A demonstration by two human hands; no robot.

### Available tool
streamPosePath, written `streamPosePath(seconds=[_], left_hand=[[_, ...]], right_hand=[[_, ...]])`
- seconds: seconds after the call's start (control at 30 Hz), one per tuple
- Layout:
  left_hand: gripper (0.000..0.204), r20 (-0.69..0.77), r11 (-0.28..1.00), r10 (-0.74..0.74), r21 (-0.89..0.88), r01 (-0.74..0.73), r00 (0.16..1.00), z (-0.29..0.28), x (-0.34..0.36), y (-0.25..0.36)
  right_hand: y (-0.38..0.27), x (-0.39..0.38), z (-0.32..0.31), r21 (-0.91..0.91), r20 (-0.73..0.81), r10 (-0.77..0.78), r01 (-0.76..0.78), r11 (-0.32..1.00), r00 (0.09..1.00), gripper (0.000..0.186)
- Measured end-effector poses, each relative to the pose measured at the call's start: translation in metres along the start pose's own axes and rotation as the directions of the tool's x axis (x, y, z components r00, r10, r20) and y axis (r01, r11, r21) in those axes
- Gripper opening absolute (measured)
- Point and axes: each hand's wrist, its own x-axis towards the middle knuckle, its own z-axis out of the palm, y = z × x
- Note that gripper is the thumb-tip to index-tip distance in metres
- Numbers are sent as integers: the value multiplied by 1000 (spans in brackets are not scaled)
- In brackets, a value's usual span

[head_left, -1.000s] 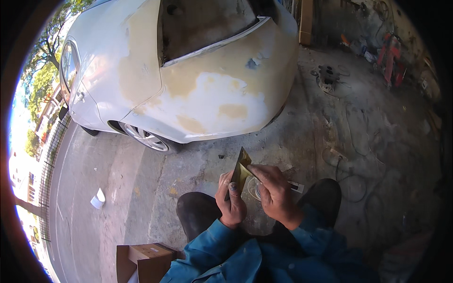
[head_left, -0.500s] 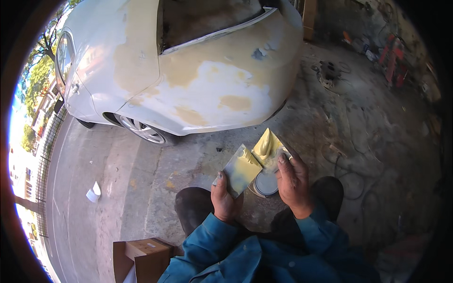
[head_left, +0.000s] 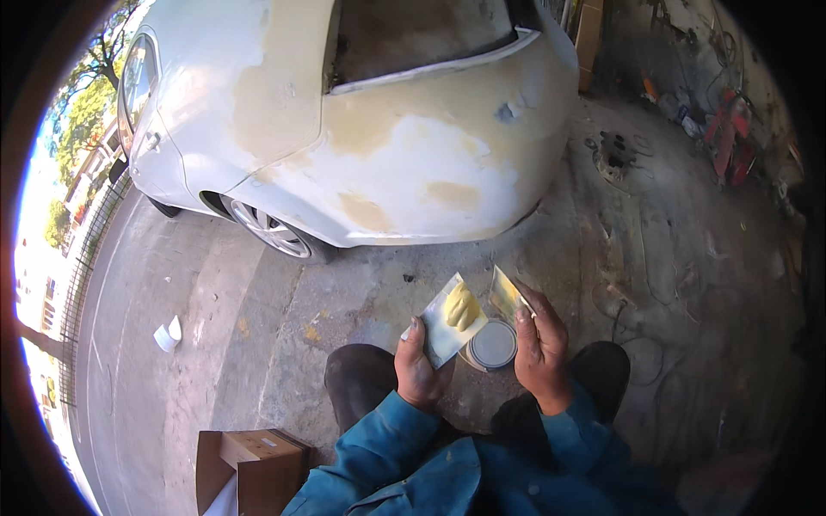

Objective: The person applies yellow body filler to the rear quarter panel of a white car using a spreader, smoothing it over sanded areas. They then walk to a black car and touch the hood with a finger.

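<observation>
My left hand (head_left: 418,365) grips a pale flat spreader (head_left: 439,335) bearing a thick lump of yellow paste (head_left: 461,307). Just to its right, my right hand (head_left: 539,353) is closed on a second flat spreader (head_left: 508,288), smeared with yellow and tilted edge-up, apart from the first. Below them a round can with a grey lid (head_left: 493,345) stands on the ground between my knees. Ahead is the rear side of a white car (head_left: 430,155) with tan patches over its body and a dark side window.
An open cardboard box (head_left: 262,473) sits at lower left, near a white curved scrap (head_left: 168,335). Cables (head_left: 641,249), dark metal parts (head_left: 615,150) and a red object (head_left: 727,138) lie at right. A fence (head_left: 99,241) runs along the left; the car's wheel (head_left: 267,230) is ahead.
The spreaders met, then drew apart; the yellow lump passed from the right one onto the left one. My right hand moved rightward and downward and its spreader turned more edge-up.
</observation>
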Motion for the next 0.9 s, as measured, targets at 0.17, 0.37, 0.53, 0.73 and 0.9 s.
streamPosePath(seconds=[0.17,0.37,0.53,0.73,0.9], left_hand=[[57,21,999,-41,-8,41,999,-1,-3,-2],[54,-33,996,85,-32,-86,996,1,6,11],[53,-94,991,127,56,-122,987,8,17,41],[52,-220,991,113,90,-95,969,-7,38,51],[48,-352,991,94,122,-54,931,-22,57,51]], right_hand=[[-8,-3,7,37,-1,19,-19,999,1000,32],[13,-15,13,68,-101,109,-102,992,989,30],[33,14,6,855,95,683,-411,317,724,38],[35,41,25,380,99,405,-411,829,909,31],[58,64,51,-48,303,-250,277,960,919,40]])
